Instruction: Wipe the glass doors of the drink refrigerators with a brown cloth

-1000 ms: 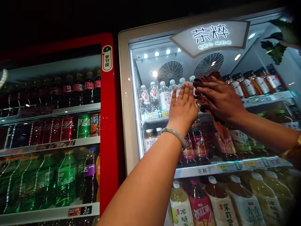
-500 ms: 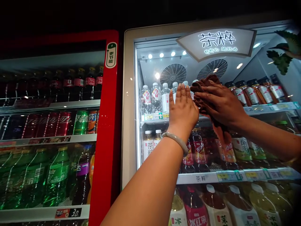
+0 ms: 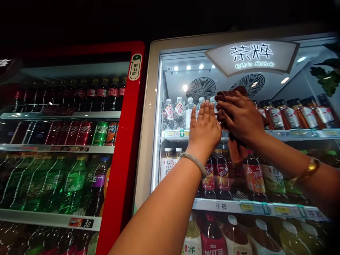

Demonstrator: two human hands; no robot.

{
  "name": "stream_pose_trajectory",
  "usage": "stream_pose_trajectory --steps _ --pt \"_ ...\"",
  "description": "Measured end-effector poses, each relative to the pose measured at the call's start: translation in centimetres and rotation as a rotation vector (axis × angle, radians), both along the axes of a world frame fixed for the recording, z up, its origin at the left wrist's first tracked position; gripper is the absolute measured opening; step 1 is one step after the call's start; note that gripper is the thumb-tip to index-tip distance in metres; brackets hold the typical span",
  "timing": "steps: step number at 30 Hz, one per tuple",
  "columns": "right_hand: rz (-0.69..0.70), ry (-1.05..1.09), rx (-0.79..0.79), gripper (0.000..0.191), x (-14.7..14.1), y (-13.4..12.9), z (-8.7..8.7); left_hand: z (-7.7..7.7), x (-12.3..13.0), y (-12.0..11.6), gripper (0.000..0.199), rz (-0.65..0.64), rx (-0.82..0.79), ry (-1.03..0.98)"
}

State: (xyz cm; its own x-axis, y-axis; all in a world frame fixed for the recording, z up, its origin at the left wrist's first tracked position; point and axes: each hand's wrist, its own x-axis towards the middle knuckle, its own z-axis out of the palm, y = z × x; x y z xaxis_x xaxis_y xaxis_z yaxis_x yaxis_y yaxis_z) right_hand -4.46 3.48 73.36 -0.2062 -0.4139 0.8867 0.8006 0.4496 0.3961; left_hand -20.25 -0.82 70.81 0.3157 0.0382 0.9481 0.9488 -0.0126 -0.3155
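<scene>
Left grip: open. The left hand (image 3: 204,129) lies palm-forward at the glass door (image 3: 175,81) of the pale-framed cooler, fingers extended and close together; it has hold of nothing visible. Palm contact is hidden by the hand itself. A pale bangle (image 3: 193,163) encircles the wrist.

Right grip: partly closed. The right hand (image 3: 243,120) covers and holds the brown cloth (image 3: 230,95) at the door, fingers lightly bent over the fabric. How firmly the fingertips close cannot be determined. A gold-coloured bracelet (image 3: 309,169) is on the forearm.

The cloth is bunched and creased, dark along its upper folds; one redder end hangs below the hand, in front of the second-shelf bottles (image 3: 253,175). It sits just beside the left fingers, below the fan-shaped sign (image 3: 252,58) and partly in front of the right-hand fan grille (image 3: 253,82).
</scene>
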Motion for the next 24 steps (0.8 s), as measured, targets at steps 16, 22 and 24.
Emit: stream_pose_trajectory --steps 16,22,24 --pt "0.133 -0.111 -0.093 0.046 -2.2 -0.5 0.0 -0.2 -0.3 -0.5 0.064 0.021 -0.017 -0.076" --pt "0.099 -0.382 -0.066 0.044 2.1 0.7 -2.0 0.0 -1.7 -0.9 0.062 0.095 -0.052 0.017" --pt "0.095 -0.358 -0.088 0.044 2.2 0.7 -0.8 0.3 -2.4 -1.4 0.061 0.131 -0.07 0.075"
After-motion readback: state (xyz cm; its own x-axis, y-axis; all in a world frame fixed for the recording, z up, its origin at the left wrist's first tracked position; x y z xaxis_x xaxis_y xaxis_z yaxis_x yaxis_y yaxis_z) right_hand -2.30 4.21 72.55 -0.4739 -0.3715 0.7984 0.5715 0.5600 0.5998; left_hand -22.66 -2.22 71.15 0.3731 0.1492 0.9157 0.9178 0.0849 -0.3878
